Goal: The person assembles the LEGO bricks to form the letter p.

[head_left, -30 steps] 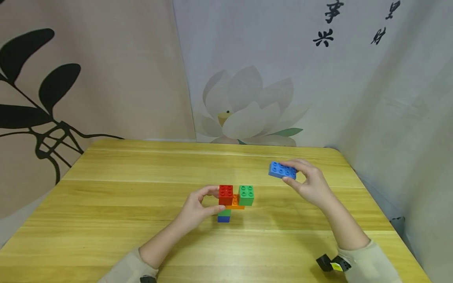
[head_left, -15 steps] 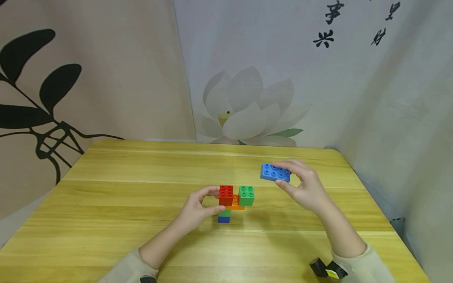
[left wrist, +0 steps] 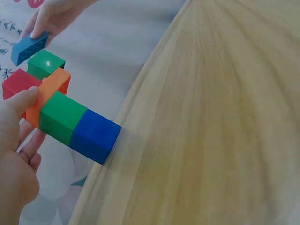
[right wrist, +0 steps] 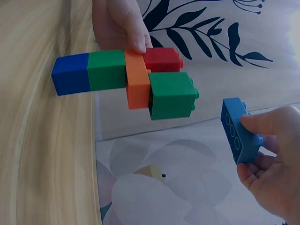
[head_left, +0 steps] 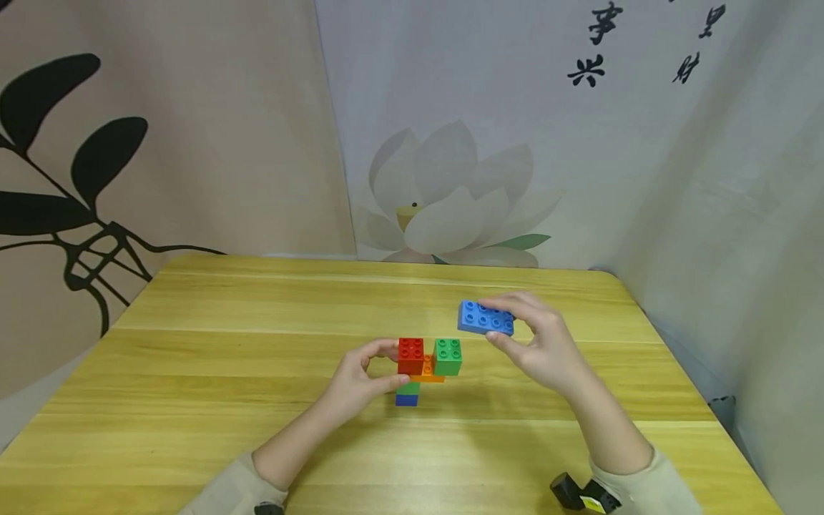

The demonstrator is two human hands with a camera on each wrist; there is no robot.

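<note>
A stack of toy building bricks stands in mid table in the head view. From the bottom it goes dark blue brick (left wrist: 96,136), green brick (left wrist: 63,112), then a longer flat orange brick (right wrist: 137,82). On the orange one sit a red brick (head_left: 410,355) and another green brick (head_left: 448,357), side by side with a gap. My left hand (head_left: 356,375) grips the stack from the left around the red and orange bricks. Up to the right, my right hand (head_left: 547,343) pinches a light blue eight-stud brick (head_left: 484,317) by its edges, apart from the stack.
The wooden table (head_left: 257,307) reaches back to a printed curtain (head_left: 463,86) with a lotus and dark leaves. A black wrist camera (head_left: 582,495) is strapped over the right sleeve.
My right hand has carried the light blue brick leftward and slightly nearer, closer to the upper green brick. The left hand and the stack hold still.
</note>
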